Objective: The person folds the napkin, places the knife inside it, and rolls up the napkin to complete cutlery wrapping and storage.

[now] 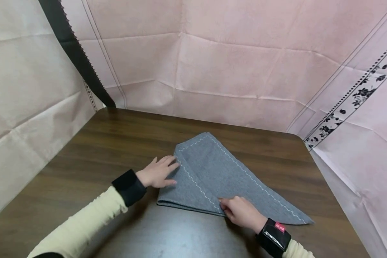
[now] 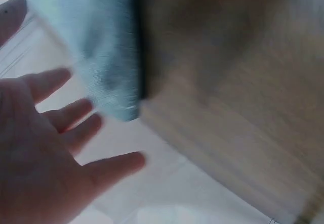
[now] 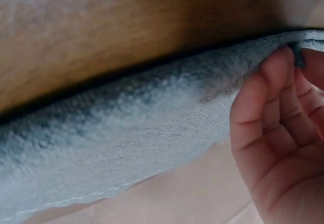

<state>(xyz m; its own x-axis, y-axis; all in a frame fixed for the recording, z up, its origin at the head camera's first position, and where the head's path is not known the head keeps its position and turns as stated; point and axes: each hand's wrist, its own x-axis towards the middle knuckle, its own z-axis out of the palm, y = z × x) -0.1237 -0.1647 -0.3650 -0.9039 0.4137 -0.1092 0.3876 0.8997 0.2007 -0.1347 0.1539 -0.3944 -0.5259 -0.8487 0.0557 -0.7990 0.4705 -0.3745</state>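
A folded grey cloth (image 1: pixel 222 172) with white wavy stitching along its borders lies on the table, one long point reaching to the right. My right hand (image 1: pixel 242 211) pinches the cloth at its near folded edge. In the right wrist view, the thumb and fingers of that hand (image 3: pixel 283 148) close on a small dark bit of the fabric edge. At the cloth's left side is my left hand (image 1: pixel 159 173), its fingers spread, with the fingertips over the border. The left wrist view shows these fingers (image 2: pixel 114 171) extended beside a corner of the cloth (image 2: pixel 109 57).
The dark brown wooden table (image 1: pixel 116 143) has rounded far corners. Pale pink creased sheeting (image 1: pixel 225 68) hangs behind it and at both sides, with a black strip (image 1: pixel 77 53) at the left and a floral band (image 1: pixel 351 96) at the right.
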